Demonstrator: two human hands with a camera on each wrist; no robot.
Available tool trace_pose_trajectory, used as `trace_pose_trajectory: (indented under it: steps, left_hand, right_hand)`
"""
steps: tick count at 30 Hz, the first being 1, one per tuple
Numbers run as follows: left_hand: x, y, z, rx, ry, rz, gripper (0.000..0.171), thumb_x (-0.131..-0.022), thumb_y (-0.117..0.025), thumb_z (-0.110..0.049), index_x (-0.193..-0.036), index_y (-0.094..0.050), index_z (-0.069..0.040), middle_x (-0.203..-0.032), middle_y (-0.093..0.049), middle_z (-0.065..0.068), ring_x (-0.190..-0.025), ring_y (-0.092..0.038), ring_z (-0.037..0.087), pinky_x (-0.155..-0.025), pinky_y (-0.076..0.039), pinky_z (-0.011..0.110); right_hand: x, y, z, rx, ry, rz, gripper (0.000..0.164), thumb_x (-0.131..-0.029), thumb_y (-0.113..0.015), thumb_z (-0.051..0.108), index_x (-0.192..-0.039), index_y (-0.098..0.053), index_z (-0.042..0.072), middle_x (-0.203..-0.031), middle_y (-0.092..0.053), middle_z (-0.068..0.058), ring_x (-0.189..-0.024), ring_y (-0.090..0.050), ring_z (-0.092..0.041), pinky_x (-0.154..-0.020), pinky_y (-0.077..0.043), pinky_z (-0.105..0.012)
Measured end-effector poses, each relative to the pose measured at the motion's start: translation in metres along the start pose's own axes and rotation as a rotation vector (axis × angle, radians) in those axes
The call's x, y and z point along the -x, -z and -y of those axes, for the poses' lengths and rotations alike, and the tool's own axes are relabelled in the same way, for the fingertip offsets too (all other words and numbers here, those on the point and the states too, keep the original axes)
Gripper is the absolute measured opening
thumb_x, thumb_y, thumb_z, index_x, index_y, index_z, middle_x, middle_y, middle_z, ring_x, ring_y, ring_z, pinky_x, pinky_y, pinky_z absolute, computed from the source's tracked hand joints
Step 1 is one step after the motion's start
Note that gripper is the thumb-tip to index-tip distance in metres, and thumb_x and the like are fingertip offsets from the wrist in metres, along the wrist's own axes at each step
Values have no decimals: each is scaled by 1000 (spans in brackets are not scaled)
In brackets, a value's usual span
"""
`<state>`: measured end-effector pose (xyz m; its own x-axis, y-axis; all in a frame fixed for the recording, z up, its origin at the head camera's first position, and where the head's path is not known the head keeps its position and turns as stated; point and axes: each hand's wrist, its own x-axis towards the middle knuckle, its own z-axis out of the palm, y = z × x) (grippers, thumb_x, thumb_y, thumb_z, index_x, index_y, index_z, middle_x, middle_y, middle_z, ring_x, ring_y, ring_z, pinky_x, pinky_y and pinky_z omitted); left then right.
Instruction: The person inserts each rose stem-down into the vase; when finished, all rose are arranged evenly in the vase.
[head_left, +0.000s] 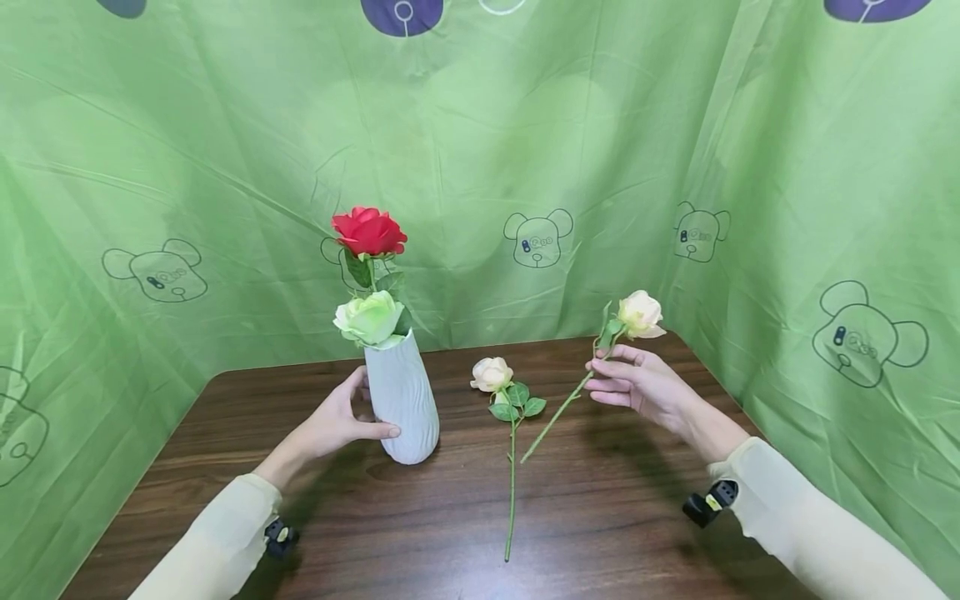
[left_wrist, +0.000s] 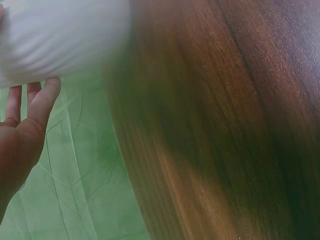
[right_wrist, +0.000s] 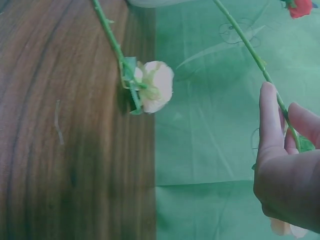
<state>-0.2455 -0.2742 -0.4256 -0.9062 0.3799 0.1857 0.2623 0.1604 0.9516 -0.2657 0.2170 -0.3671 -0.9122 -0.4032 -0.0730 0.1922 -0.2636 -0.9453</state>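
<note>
Pale sleeves (head_left: 813,525) reach in from both lower corners, and my two hands come out of them above the wooden table (head_left: 600,517). With my right hand (head_left: 648,387) I pinch a cream rose (head_left: 640,315) by its stem, just below the bloom, and hold it up to the right of the second cream rose (head_left: 492,375), which lies on the table. I take them for artificial: next to no weight, a thin, springy stem, petals soft enough to crush. So I'd hold by the stem, never by the head.

My left hand (head_left: 341,425) grips the pale vase (head_left: 405,400), thumb across the near side, fingers behind. Its ridges should help against slipping; if it is ceramic, it will be heavier and breakable, best held round the body. The left wrist view is blurred there, so I can't judge how hard I press.

The vase leans leftward, a red rose (head_left: 369,232) and a pale green rose (head_left: 370,318) in its mouth. Both forearms angle inward; my right hand's stem slants down to the left.
</note>
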Motion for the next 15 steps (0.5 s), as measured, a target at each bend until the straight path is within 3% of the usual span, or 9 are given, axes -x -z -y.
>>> trace_pose_trajectory:
  steps: [10, 15]
  left_hand:
    - [-1, 1, 3, -4, 3, -2, 77, -72, -90, 0, -134, -44, -7, -120, -53, 25, -104, -64, 37, -84, -62, 48]
    - [0, 1, 3, -10, -8, 4, 78, -73, -90, -1, -135, -43, -6, -120, -54, 25, -104, -64, 36, -84, -62, 48]
  right_hand:
    - [7, -9, 21, -61, 100, 44, 10, -102, -56, -2, -109, -60, 4, -111, -72, -11, -98, -73, -24, -92, -59, -40]
    - [6, -19, 27, -68, 126, 25, 16, -101, -59, -1, -116, -55, 2, -115, -72, -13, -100, -72, -26, -93, -59, -41]
